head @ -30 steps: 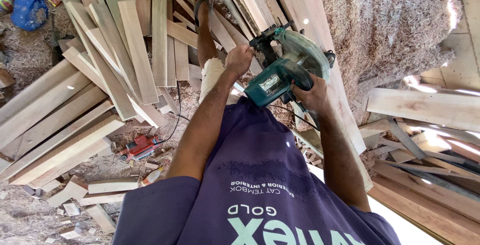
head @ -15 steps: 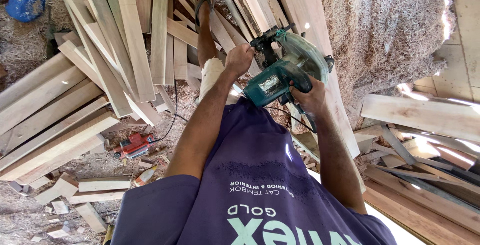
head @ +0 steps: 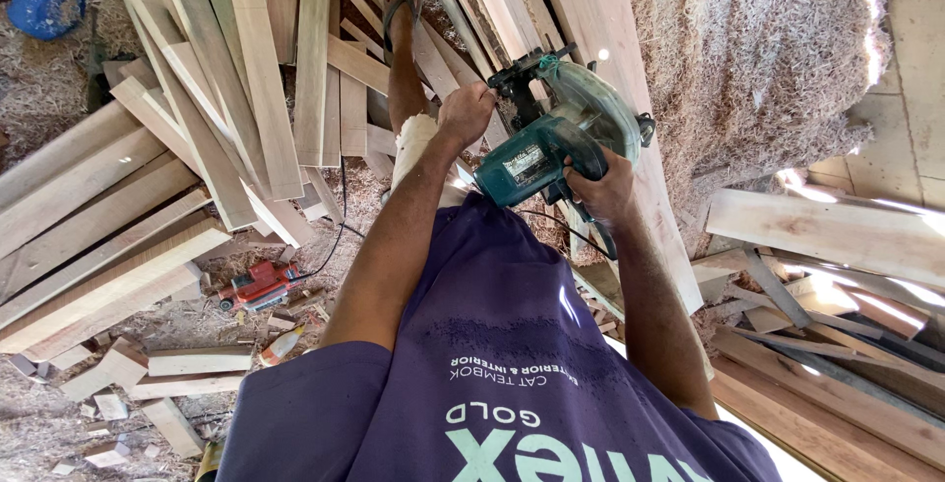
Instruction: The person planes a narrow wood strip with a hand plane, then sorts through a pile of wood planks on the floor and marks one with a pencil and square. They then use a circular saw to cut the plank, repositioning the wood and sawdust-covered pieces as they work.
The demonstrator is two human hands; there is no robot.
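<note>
- The person's right hand (head: 602, 187) is closing around the rear handle of a teal-green circular saw with a rounded metal blade guard (head: 556, 137), just right of the frame's middle; the saw is sitting on a long pale wooden plank (head: 591, 9) that is running from the top centre down toward the lower right.
- The left hand (head: 465, 113) is gripping the black front knob of the saw, fingers curled shut, just to the left of the blade guard; both hands are touching the tool, the left one farther up the frame.
- The plank's long axis is lying away from the body toward the top of the frame, and the saw is lining up along it.
- A sandalled foot (head: 404, 4) is resting among the boards in the upper middle.
- Stacked pale boards (head: 246, 88) are fanning across the upper left; a small red power tool (head: 261, 285) is lying on the sawdust floor at left centre; a heap of wood shavings (head: 768, 59) is filling the upper right.
</note>
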